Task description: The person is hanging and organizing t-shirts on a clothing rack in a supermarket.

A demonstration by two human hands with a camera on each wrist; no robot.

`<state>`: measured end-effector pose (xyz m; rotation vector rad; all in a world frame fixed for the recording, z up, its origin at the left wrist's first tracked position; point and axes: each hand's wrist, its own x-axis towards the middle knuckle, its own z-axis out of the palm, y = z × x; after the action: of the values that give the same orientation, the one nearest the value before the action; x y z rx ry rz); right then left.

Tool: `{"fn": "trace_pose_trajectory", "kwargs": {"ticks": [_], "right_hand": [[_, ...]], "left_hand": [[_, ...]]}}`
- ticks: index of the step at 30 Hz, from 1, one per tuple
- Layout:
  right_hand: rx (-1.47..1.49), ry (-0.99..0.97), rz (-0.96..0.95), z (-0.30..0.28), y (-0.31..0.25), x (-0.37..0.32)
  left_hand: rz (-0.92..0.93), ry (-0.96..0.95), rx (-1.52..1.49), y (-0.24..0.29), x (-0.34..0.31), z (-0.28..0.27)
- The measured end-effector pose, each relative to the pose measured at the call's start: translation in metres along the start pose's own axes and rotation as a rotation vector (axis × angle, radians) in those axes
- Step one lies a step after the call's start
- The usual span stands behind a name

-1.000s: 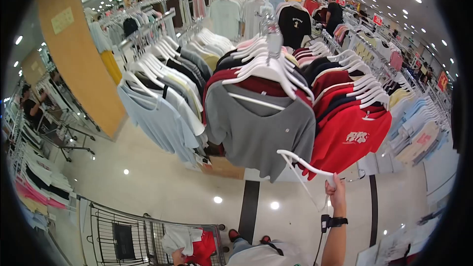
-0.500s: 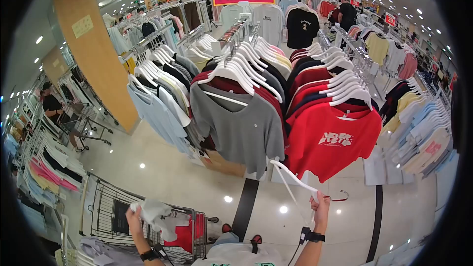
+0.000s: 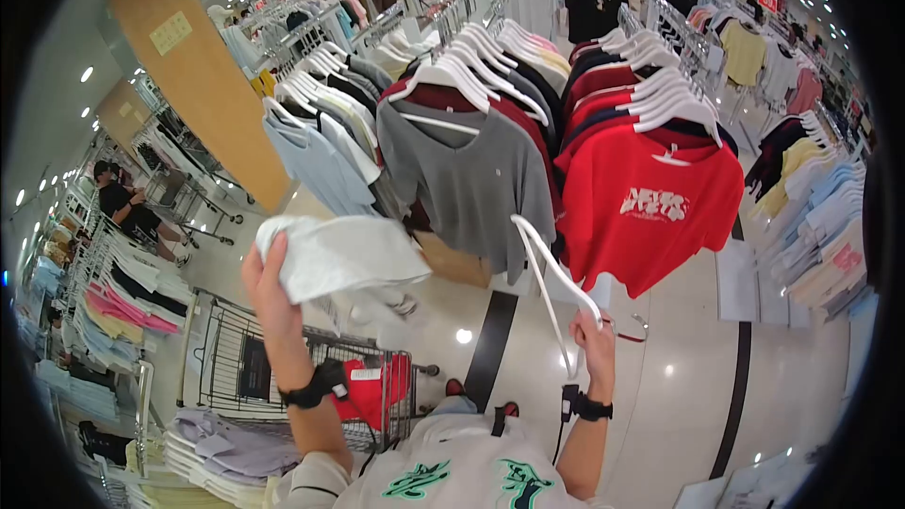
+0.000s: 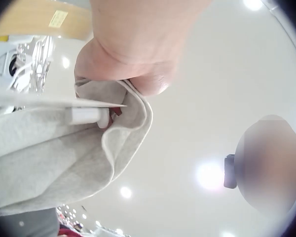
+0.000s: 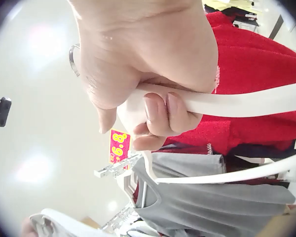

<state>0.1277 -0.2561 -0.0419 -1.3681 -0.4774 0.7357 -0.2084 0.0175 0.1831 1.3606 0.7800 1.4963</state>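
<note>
My left hand (image 3: 273, 297) grips a light grey-white shirt (image 3: 344, 259) and holds it up above the shopping cart, left of the hanging clothes. In the left wrist view its grey cloth (image 4: 49, 163) drapes from my fingers, with a small white tab (image 4: 89, 116) inside the folds. A bare white hanger (image 3: 556, 269) is in my right hand (image 3: 592, 349), its metal hook pointing right. The right wrist view has my fingers (image 5: 160, 116) curled round the hanger's neck end. Just beyond it hang a grey T-shirt (image 3: 467, 170) and a red T-shirt (image 3: 650, 203).
A wire shopping cart (image 3: 222, 335) stands at lower left with a red garment (image 3: 377, 391) in it. Folded lilac clothes (image 3: 236, 443) are stacked beside me. A pillar (image 3: 203, 75) rises at left, and a person in black (image 3: 132, 203) is near another cart.
My left hand has lifted the grey-white shirt up out of the cart area and forward. My right hand keeps the hanger, now slightly higher and further left than at first.
</note>
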Motion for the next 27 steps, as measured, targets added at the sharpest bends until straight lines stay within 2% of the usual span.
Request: {"fn": "trace_pose_trajectory", "kwargs": {"ticks": [1, 3, 7, 9, 10, 12, 17, 19, 20, 24, 27], "right_hand": [[-0.001, 0.008, 0.011, 0.005, -0.002, -0.002], [-0.149, -0.006, -0.144, 0.023, -0.007, -0.001], [-0.168, -0.1, -0.182, 0.061, -0.045, -0.012], [-0.307, -0.052, -0.475, 0.079, -0.056, -0.013], [-0.308, -0.04, -0.469, 0.085, -0.054, -0.011], [-0.498, 0.023, -0.716, 0.093, -0.044, -0.005], [-0.431, 0.018, -0.649, 0.093, -0.009, 0.007], [-0.35, -0.054, -0.357, 0.081, -0.005, 0.008], [-0.35, -0.057, -0.358, 0.075, -0.004, 0.008], [-0.144, 0.033, -0.296, 0.055, -0.016, 0.004], [0.032, 0.178, -0.173, 0.046, -0.046, -0.003]], "left_hand": [[-0.051, -0.022, -0.056, 0.001, -0.002, 0.017], [-0.101, -0.061, -0.118, 0.003, -0.009, 0.044], [-0.254, -0.218, -0.282, -0.001, -0.032, 0.087], [-0.304, -0.306, -0.342, -0.007, -0.042, 0.101], [-0.312, -0.315, -0.342, -0.009, -0.046, 0.105], [-0.393, -0.394, -0.366, -0.012, -0.054, 0.112], [-0.456, -0.438, -0.392, -0.018, -0.064, 0.112], [-0.457, -0.448, -0.382, -0.023, -0.064, 0.105], [-0.452, -0.442, -0.36, -0.024, -0.064, 0.1], [-0.474, -0.416, -0.248, -0.04, -0.055, 0.08], [-0.45, -0.433, -0.162, -0.061, -0.048, 0.063]]}}
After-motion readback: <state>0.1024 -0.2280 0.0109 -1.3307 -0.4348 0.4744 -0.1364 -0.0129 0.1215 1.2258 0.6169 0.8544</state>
